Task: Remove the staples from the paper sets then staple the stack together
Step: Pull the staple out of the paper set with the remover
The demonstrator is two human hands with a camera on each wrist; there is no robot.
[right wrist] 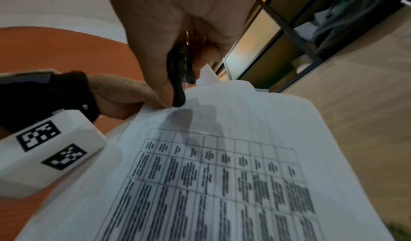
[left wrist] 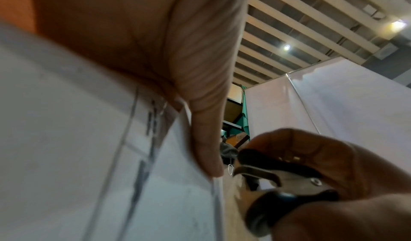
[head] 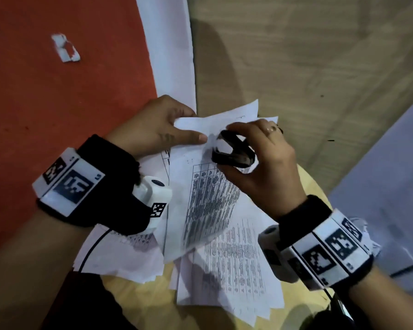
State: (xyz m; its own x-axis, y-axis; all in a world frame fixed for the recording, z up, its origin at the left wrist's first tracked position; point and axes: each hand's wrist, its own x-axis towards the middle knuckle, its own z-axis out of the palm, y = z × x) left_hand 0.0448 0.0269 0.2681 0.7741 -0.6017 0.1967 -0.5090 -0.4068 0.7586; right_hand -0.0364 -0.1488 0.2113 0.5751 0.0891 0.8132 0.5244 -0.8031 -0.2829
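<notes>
A printed paper set (head: 210,191) with a table on its top page is lifted at its far corner above other loose sheets (head: 234,270). My left hand (head: 162,129) pinches that corner between thumb and fingers; the thumb (left wrist: 206,139) lies on the sheet edge. My right hand (head: 260,163) grips a black staple remover (head: 234,151) with metal claws (left wrist: 255,172), held at the pinched corner (right wrist: 177,93). A small bent staple (left wrist: 230,169) hangs at the claw tip beside the paper edge. No stapler shows in any view.
The papers lie on a round light wooden table (head: 153,303). Orange floor (head: 57,91) with a torn paper scrap (head: 66,47) lies to the left. A white panel (head: 172,48) and a wood-pattern floor (head: 296,55) lie beyond, and a white partition (head: 391,186) stands at the right.
</notes>
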